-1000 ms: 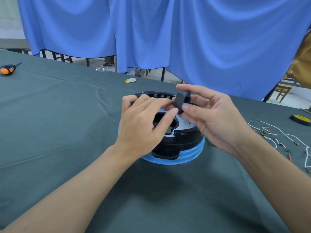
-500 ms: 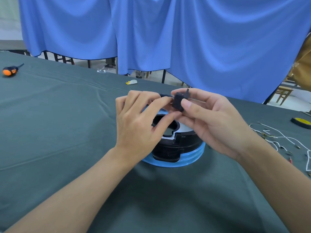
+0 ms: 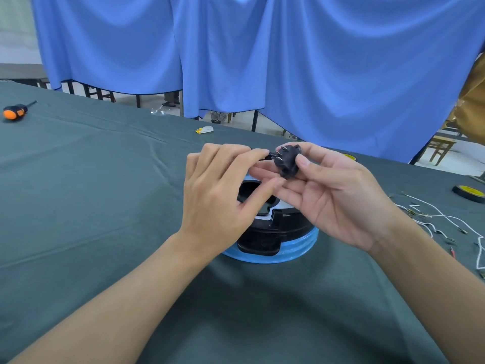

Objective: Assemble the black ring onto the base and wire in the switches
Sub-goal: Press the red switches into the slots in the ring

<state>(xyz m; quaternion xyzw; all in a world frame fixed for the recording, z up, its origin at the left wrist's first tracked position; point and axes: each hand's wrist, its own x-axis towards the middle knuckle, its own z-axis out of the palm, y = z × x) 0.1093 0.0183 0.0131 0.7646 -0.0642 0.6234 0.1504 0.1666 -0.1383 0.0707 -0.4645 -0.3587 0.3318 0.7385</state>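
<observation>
Black switch (image 3: 287,161) sits pinched in the right hand (image 3: 333,195), held above the ring (image 3: 265,232) on the blue base (image 3: 301,249). Left hand (image 3: 220,195) pinches something at the switch's left side. White wires (image 3: 441,219) lie right on the desk (image 3: 78,193).

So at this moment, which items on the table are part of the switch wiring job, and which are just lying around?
In use:
- black switch, held in the right hand
- left hand, pinching at its terminals
- black ring on the blue base
- white wires, probably for the wiring

Lying about:
- orange screwdriver
- small white and yellow piece
- yellow and black wheel
</observation>
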